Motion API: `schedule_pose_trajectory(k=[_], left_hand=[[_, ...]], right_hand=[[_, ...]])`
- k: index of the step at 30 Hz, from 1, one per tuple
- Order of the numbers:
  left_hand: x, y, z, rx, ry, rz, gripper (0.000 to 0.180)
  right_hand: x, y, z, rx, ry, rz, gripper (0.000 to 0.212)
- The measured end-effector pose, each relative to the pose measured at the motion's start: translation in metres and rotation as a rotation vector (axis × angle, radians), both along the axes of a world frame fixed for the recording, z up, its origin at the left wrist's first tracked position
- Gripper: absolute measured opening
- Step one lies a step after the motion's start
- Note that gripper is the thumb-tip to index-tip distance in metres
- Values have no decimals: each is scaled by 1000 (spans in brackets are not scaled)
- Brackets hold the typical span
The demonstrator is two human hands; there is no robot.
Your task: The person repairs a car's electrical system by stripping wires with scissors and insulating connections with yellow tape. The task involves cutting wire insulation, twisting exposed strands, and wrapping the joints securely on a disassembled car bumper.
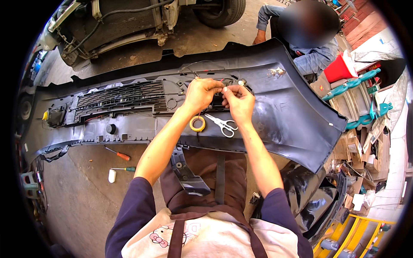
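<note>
My left hand (201, 95) and my right hand (239, 102) meet fingertip to fingertip over a black car bumper (279, 112), which lies with its inner side up. Both are closed in a pinch; whatever sits between the fingers is too small to make out. Thin wires (205, 64) run across the bumper close by, and a bit of red shows just beyond the fingertips. Below my hands, a roll of yellow tape (197, 124) and white-handled scissors (223, 126) rest on the bumper. A black mesh grille (120, 96) is set into its left part.
Across the bumper sits a co-worker in a blue denim sleeve (318, 60). A car front (124, 30) with a wheel stands at the back left. Screwdrivers (122, 155) lie on the floor. A red bucket (340, 68), a teal-ended folding ladder (355, 96) and cardboard pieces crowd the right.
</note>
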State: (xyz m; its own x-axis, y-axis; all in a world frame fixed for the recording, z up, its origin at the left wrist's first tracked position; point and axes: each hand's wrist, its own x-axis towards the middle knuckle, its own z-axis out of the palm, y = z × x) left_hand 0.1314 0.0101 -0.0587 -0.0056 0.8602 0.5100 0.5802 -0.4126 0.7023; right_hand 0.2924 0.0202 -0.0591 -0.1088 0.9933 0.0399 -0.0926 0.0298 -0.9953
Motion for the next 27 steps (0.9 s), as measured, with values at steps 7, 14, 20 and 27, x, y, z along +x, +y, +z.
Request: schedule_pose_trajectory(k=[7, 14, 20, 27], left_hand=[[2, -4, -2, -20, -60, 16, 11], [0, -3, 4, -99, -82, 35, 14], [-1, 1, 4, -133, -113, 1, 17], [-9, 0, 19, -254, -154, -73, 16]], right_hand=[[-4, -9, -13, -511, 742, 134, 17], [7, -15, -3, 659, -496, -242, 16], [8, 3, 10, 1220, -856, -234, 18], [12, 20, 8, 1280, -841, -113, 15]])
